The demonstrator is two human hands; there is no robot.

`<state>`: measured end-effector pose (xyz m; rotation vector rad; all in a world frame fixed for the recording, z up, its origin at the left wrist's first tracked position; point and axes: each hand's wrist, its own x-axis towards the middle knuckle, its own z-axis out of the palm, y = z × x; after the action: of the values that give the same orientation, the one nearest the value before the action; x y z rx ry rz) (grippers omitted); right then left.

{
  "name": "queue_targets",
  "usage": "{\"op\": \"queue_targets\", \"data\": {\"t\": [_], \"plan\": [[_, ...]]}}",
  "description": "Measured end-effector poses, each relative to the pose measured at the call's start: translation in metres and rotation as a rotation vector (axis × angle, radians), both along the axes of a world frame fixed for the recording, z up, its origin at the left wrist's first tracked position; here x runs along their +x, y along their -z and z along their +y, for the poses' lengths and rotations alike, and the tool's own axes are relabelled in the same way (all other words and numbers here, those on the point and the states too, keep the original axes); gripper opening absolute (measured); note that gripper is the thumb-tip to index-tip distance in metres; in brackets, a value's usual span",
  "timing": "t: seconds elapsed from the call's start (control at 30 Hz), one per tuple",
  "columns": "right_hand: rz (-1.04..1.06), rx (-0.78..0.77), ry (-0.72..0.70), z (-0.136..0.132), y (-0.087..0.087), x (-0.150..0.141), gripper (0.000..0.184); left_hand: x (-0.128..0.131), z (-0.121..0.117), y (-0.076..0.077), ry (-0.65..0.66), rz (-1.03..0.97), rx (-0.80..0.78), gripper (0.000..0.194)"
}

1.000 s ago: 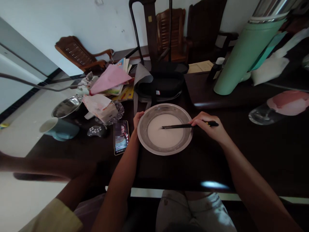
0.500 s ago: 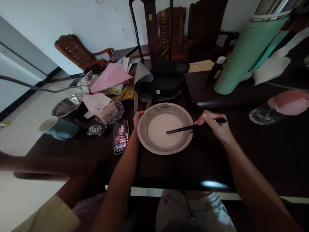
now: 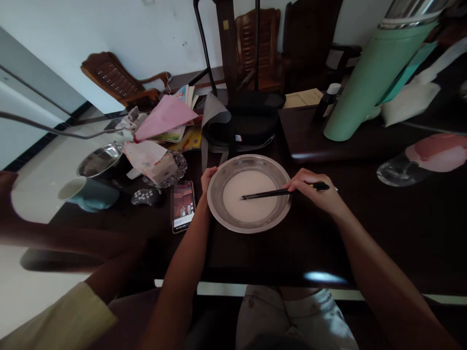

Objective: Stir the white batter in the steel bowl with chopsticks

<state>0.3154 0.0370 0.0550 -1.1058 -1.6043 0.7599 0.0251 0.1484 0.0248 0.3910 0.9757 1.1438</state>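
Note:
A round metal bowl (image 3: 249, 228) with a wide rim stands on the dark table in front of me. Milky white liquid (image 3: 251, 209) covers its bottom. My left hand (image 3: 208, 178) grips the bowl's left rim, thumb on top and the other fingers hidden below. In my right hand (image 3: 310, 187), over the right rim, is a pair of black chopsticks (image 3: 264, 194), its fingers closed around them. The chopsticks slant down to the left, and their tips are in the liquid near the bowl's middle.
Left of the bowl lie a lit phone (image 3: 183, 206), a game controller (image 3: 146, 196), a blue mug (image 3: 91, 193) and a tissue pack (image 3: 153, 163). Behind it sits a black bag (image 3: 251, 119). A green thermos (image 3: 379, 73) stands at right. Another person's arm (image 3: 73, 238) reaches in from the left.
My right hand has moved left, bringing the chopstick tips further left through the liquid. My left hand and the bowl stay put. The other person's forearm has shifted, and the phone's picture has changed.

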Motion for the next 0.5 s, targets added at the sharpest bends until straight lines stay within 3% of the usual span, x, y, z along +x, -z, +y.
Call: {"op": "queue_targets", "data": {"t": [0.17,0.33,0.5], "plan": [[0.103,0.000,0.078,0.0000,0.0019,0.0037,0.037,0.0005,-0.0002,-0.0024,0.060,0.023,-0.030,0.029],[0.002,0.009,-0.056,0.0006,0.0033,0.0025,0.027,-0.0001,-0.0002,-0.0019,0.070,0.028,-0.011,0.023],[0.074,0.018,0.066,-0.0008,0.0014,0.0045,0.034,0.0026,-0.0016,-0.0064,0.055,-0.005,-0.023,0.023]]}}
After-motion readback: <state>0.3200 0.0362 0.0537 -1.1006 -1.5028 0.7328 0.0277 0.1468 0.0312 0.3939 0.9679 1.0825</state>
